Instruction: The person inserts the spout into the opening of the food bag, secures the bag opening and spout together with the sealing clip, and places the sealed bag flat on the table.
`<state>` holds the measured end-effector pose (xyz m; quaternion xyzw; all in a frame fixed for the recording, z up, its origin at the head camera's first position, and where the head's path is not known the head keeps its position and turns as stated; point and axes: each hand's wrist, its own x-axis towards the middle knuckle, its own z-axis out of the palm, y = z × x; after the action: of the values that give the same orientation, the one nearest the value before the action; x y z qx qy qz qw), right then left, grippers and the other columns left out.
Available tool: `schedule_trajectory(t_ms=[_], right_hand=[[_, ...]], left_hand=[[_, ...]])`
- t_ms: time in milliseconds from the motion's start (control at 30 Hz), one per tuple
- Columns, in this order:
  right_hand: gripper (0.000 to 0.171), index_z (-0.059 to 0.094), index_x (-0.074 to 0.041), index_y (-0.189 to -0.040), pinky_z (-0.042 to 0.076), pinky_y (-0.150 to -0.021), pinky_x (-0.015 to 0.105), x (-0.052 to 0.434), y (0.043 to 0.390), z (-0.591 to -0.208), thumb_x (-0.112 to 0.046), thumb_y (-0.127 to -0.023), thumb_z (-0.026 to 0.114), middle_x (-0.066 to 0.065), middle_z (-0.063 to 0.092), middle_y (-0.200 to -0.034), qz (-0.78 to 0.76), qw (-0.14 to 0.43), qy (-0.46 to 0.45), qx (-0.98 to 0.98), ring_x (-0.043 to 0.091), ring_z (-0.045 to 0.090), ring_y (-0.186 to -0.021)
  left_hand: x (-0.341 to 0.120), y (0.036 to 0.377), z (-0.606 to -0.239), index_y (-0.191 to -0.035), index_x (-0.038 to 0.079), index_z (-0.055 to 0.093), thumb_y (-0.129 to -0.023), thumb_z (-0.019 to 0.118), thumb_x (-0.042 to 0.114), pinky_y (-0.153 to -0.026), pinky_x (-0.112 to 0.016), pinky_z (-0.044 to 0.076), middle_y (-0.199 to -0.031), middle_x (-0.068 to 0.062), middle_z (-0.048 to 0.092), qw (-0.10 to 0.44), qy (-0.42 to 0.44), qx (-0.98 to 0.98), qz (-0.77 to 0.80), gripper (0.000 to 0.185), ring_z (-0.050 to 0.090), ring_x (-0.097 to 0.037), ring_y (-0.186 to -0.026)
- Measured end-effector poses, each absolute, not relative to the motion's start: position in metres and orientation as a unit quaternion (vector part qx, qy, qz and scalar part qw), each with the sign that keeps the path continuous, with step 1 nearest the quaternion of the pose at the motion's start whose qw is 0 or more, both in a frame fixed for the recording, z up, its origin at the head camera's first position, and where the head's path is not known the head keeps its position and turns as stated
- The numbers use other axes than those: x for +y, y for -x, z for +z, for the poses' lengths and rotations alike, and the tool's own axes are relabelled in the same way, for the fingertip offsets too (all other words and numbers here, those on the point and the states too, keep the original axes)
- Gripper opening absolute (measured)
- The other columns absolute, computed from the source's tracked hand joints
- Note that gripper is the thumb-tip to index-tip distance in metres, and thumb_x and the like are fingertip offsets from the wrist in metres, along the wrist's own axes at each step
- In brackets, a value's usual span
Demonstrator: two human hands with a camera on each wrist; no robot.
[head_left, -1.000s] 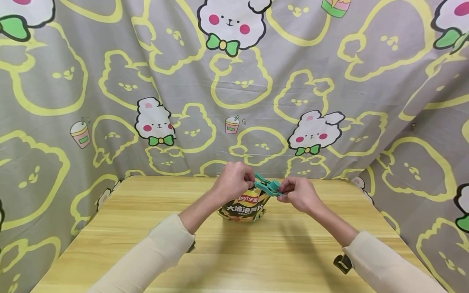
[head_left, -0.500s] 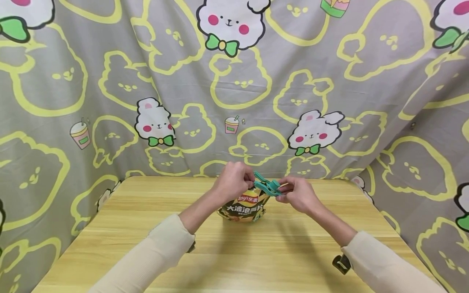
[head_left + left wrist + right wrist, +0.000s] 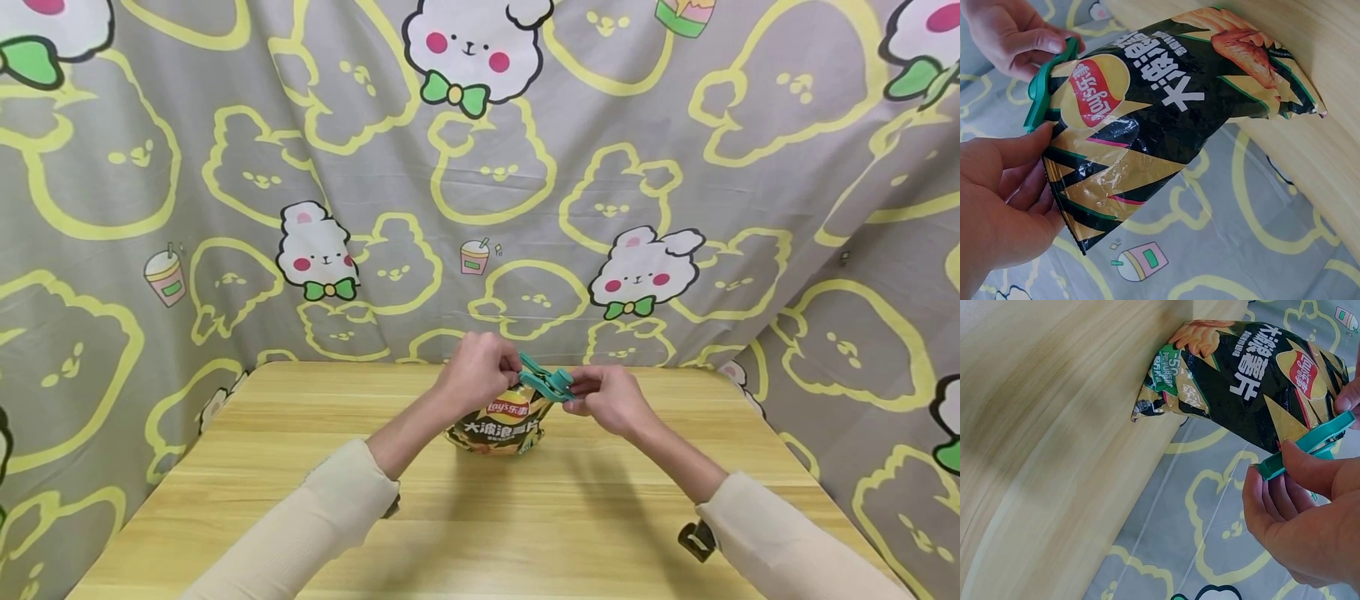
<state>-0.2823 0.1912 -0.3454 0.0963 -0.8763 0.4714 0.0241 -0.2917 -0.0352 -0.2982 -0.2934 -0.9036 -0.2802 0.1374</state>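
Note:
A black and gold bag of potato chips (image 3: 501, 427) stands upright on the wooden table, its top edge raised. My left hand (image 3: 480, 367) pinches that top edge near one corner, plainer in the left wrist view, where the thumb lies on the bag's front (image 3: 1116, 125). A teal bag clip (image 3: 546, 379) straddles the other part of the top edge, its two arms spread apart in the head view. My right hand (image 3: 611, 398) grips the clip's right end. In the right wrist view the thumb presses on the clip (image 3: 1307, 444) with the fingers beneath.
The wooden table (image 3: 300, 500) extends around the bag on all sides. A grey curtain (image 3: 495, 192) with yellow cartoon outlines hangs behind and beside it. A dark strap buckle (image 3: 697, 542) hangs at the right sleeve.
My right hand has shifted very slightly left with the clip. The left hand and the bag look the same.

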Motion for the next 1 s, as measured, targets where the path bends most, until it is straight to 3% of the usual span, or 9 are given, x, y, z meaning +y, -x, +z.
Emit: schedule_trajectory(t_ms=[400, 1000], right_hand=[[0.022, 0.072, 0.004, -0.103, 0.061, -0.075, 0.028, 0.19, 0.2843, -0.3476, 0.005, -0.082, 0.077, 0.013, 0.073, -0.093, 0.465, 0.027, -0.09, -0.88, 0.019, 0.069, -0.086], [0.022, 0.071, 0.003, -0.102, 0.06, -0.075, 0.028, 0.1869, 0.2852, -0.3509, 0.004, -0.082, 0.077, 0.013, 0.071, -0.094, 0.471, 0.029, -0.085, -0.878, 0.02, 0.065, -0.087]], left_hand=[[-0.0371, 0.293, -0.2995, -0.073, 0.01, 0.077, -0.084, 0.076, -0.003, -0.066, -0.027, 0.058, -0.073, 0.001, 0.074, 0.163, 0.29, -0.905, -0.264, 0.017, 0.068, -0.01, -0.067], [-0.0361, 0.2934, -0.302, -0.076, 0.01, 0.081, -0.086, 0.081, 0.009, -0.065, -0.028, 0.058, -0.073, -0.001, 0.076, 0.188, 0.256, -0.915, -0.248, 0.009, 0.07, -0.013, -0.066]])
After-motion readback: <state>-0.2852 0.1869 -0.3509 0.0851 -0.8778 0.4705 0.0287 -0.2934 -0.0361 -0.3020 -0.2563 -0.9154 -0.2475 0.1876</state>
